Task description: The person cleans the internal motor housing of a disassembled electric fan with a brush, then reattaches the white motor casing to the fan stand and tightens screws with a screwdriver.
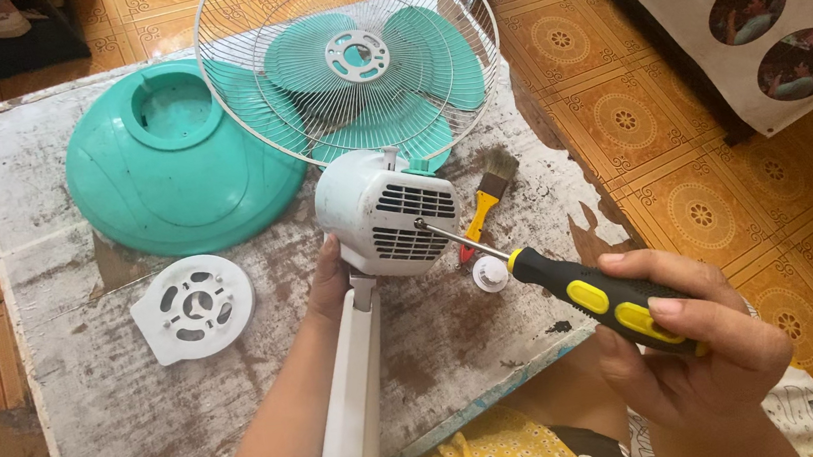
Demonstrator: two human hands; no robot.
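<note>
A white fan motor housing point(385, 213) lies on a worn white table point(76, 409), with teal blades point(367, 73) inside a wire guard point(247, 125) behind it. My left hand point(329, 284) grips the housing's lower left side, above the white fan neck point(354, 402). My right hand point(690, 335) holds a black and yellow screwdriver point(602, 299). Its metal tip touches the vented back of the housing.
A teal round fan base point(163, 172) lies at the table's back left. A white round plate with holes point(193, 307) sits in front of it. A yellow-handled paintbrush point(488, 196) and a small white cap point(490, 273) lie right of the housing. Patterned floor tiles point(702, 200) surround the table.
</note>
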